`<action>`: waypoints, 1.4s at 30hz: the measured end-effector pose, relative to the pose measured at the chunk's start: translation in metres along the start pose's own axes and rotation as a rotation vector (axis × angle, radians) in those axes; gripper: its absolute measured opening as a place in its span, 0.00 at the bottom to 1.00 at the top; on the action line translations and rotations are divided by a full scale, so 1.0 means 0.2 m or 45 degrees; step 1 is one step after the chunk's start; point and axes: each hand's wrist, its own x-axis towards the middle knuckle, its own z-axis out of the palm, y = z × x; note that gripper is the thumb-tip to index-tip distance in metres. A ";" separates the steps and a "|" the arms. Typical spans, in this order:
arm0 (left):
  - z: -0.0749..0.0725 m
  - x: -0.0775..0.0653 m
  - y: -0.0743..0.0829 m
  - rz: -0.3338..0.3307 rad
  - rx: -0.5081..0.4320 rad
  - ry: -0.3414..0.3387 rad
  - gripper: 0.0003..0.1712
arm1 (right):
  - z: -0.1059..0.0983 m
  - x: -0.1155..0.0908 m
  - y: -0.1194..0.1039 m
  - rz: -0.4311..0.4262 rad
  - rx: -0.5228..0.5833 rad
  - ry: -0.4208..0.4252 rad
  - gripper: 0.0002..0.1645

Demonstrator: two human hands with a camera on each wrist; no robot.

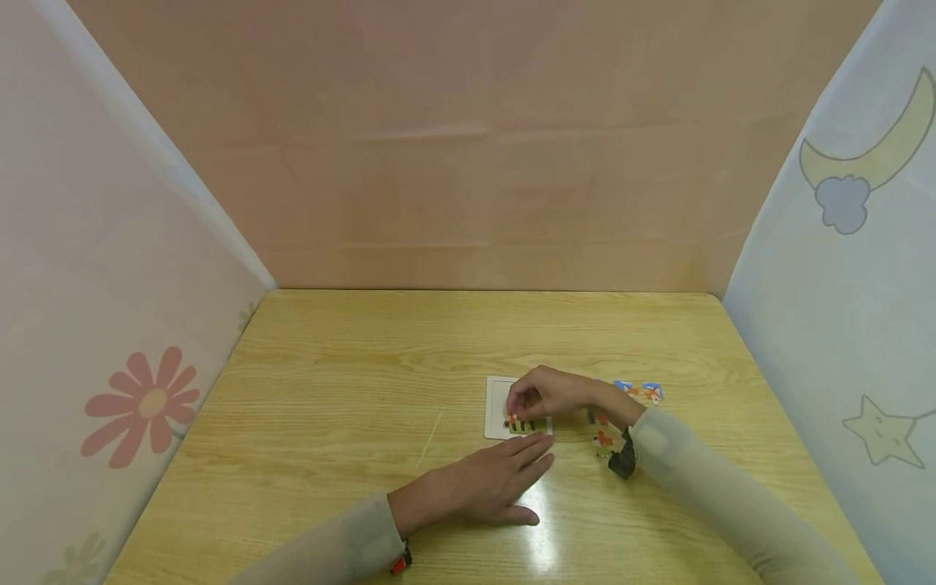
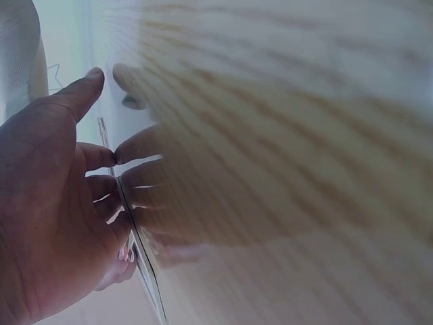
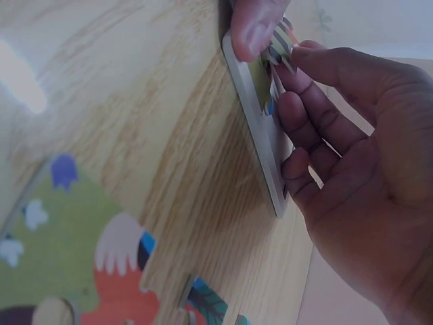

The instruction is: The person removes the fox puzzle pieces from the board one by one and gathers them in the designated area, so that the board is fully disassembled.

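Observation:
A white puzzle tray (image 1: 490,410) lies on the table in front of the person. Over it, the right hand (image 1: 553,392) pinches a puzzle piece with green and dark stripes (image 3: 282,42) between thumb and fingers, seen best in the right wrist view. The piece is tilted, close above a green piece (image 3: 258,82) lying in the tray. The left hand (image 1: 491,483) has its fingers stretched out, fingertips at the tray's near edge and the thumb spread apart. In the left wrist view, the left fingers (image 2: 101,157) reach the tray's edge (image 2: 143,261).
Several loose puzzle pieces lie to the right of the tray, among them a blue and orange one (image 1: 653,393) and a green one with an orange animal (image 3: 101,254). The right forearm partly covers them. Fabric walls border the wooden table (image 1: 329,390).

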 end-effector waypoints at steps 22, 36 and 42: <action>-0.01 0.00 0.00 0.002 -0.002 -0.004 0.48 | -0.01 -0.05 0.02 0.043 0.107 0.081 0.09; 0.00 0.01 0.00 -0.014 0.011 -0.050 0.49 | -0.06 -0.15 0.02 0.054 0.114 0.154 0.08; 0.01 0.01 0.01 -0.019 -0.002 -0.060 0.50 | -0.08 -0.22 0.03 0.067 0.089 0.174 0.07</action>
